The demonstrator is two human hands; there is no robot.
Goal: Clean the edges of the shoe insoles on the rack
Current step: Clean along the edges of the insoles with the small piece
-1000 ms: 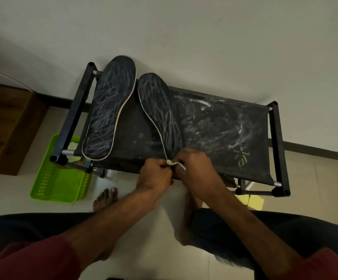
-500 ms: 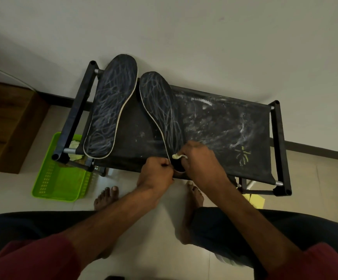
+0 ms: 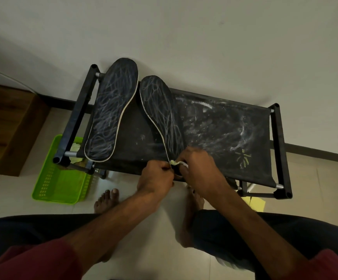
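1. At the rack's (image 3: 275, 150) front edge, the right insole's (image 3: 160, 110) heel is pinched by the left hand (image 3: 156, 178).
2. A small cloth (image 3: 175, 163) is gripped by the right hand (image 3: 200, 170) against the heel rim.
3. Wiping farther along the pale edge is probably called for next.

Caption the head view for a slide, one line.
Both hands, left hand and right hand, work a small pale wipe at the heel edge of the right black insole on the black fabric rack.
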